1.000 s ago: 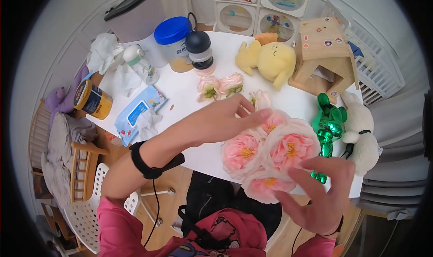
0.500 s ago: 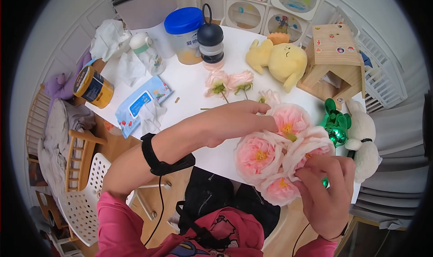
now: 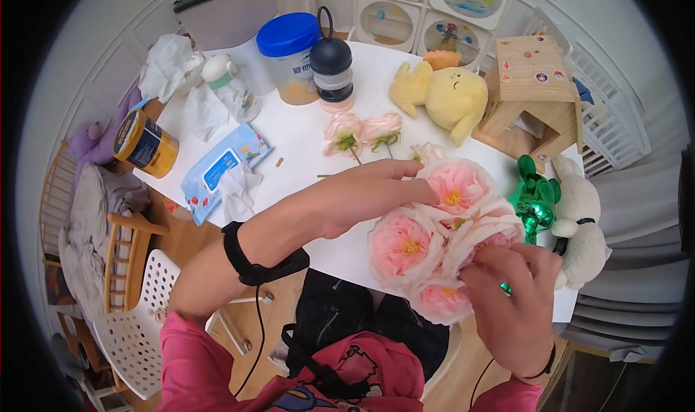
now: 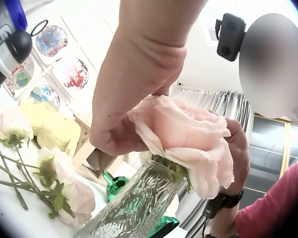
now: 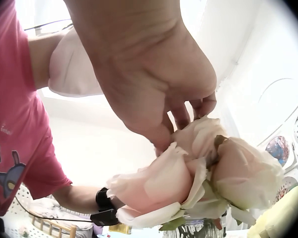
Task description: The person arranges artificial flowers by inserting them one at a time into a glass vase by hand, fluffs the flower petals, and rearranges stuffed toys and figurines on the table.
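A bunch of pink roses (image 3: 409, 245) stands in a clear textured glass vase (image 4: 134, 203), which the blooms hide in the head view. My right hand (image 3: 510, 296) pinches the right-hand rose (image 3: 499, 227), its fingers and thumb curled into the petals. My left hand (image 3: 376, 191) reaches across from the left with fairly straight fingers. Its thumb and fingertips touch the edge of the upper rose (image 3: 456, 184). In the right wrist view, several pale blooms (image 5: 156, 183) crowd above the vase rim. Loose cut roses (image 3: 344, 131) lie on the white table (image 3: 304, 148) beyond my left hand.
A green shiny bear figure (image 3: 534, 206) and a white plush toy (image 3: 579, 231) stand right of the vase. Behind are a yellow plush (image 3: 456, 97) and wooden house (image 3: 532, 86). Wipes (image 3: 224, 170), a bottle (image 3: 232, 94) and a blue-lidded tub (image 3: 289, 57) occupy the left side.
My right hand has moved in from beside the roses and taken hold of the right-hand one. My left hand has lowered from above the bunch to the upper rose's edge.
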`<control>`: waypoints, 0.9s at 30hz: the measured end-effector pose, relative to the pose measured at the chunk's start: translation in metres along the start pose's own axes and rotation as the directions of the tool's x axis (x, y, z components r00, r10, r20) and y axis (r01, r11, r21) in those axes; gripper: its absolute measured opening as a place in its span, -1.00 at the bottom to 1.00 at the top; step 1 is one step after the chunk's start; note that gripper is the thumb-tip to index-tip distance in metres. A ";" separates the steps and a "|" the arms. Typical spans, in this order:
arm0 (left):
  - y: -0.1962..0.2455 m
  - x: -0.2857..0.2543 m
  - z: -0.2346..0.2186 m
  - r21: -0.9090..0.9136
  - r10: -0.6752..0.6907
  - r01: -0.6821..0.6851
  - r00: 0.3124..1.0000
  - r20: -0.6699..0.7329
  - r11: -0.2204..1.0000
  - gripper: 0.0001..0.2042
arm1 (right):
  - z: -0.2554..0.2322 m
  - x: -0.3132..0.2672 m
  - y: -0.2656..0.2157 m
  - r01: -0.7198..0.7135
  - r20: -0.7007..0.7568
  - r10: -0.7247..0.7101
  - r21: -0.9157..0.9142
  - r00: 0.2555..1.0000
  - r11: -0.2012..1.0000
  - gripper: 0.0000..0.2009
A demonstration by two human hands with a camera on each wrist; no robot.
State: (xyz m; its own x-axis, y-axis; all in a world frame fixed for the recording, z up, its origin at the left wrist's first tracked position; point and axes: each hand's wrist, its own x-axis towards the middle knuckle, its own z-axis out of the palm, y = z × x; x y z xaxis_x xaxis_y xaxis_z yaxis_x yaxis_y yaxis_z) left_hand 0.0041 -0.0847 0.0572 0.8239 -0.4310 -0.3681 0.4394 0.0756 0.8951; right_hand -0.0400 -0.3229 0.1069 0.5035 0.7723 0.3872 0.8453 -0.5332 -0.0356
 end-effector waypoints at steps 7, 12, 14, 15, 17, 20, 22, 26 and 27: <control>0.022 -0.030 0.009 0.294 -0.075 0.142 0.971 -0.229 0.945 -0.56 | 0.045 -0.076 0.038 -0.299 -0.231 0.608 0.706 0.760 0.642 -0.86; 0.017 -0.035 0.017 0.509 0.218 -0.020 0.918 -0.332 0.860 -0.50 | 0.116 -0.101 0.028 -0.445 0.079 0.740 0.840 0.667 0.312 -0.74; 0.017 -0.038 0.027 0.637 0.409 -0.111 0.846 -0.342 0.763 -0.42 | 0.123 -0.083 0.018 -0.354 0.009 0.681 0.859 0.733 0.369 -0.50; 0.020 -0.041 0.036 0.795 0.581 -0.177 0.774 -0.252 0.580 -0.52 | 0.130 -0.081 0.017 -0.354 0.005 0.688 0.860 0.726 0.367 -0.50; 0.026 -0.046 0.053 0.908 0.722 -0.218 0.682 -0.119 0.356 -0.60 | 0.142 -0.074 0.017 -0.191 0.079 0.729 0.979 0.679 0.072 -0.37; 0.028 -0.045 0.072 0.944 0.708 -0.236 0.706 0.003 0.231 -0.60 | 0.143 -0.049 0.012 -0.180 0.005 0.745 0.972 0.667 0.154 -0.38; 0.024 -0.041 0.076 0.967 0.731 -0.206 0.682 0.034 0.148 -0.60 | 0.141 -0.030 0.007 -0.175 -0.064 0.759 0.957 0.648 0.230 -0.39; 0.024 -0.039 0.074 0.975 0.671 -0.182 0.739 0.052 0.125 -0.62 | 0.138 -0.010 0.005 -0.176 -0.211 0.774 0.907 0.597 0.382 -0.42; 0.023 -0.040 0.073 0.977 0.655 -0.169 0.755 0.043 0.131 -0.63 | 0.141 -0.015 0.007 -0.176 -0.213 0.779 0.907 0.590 0.382 -0.42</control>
State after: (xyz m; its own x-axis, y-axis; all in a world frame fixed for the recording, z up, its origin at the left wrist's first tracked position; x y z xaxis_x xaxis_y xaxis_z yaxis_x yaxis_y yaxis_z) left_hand -0.0446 -0.1315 0.1110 0.8942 -0.3140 0.3191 -0.4313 -0.7956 0.4254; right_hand -0.0164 -0.2895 -0.0292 0.9172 -0.0337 0.3970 0.3963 -0.0266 -0.9177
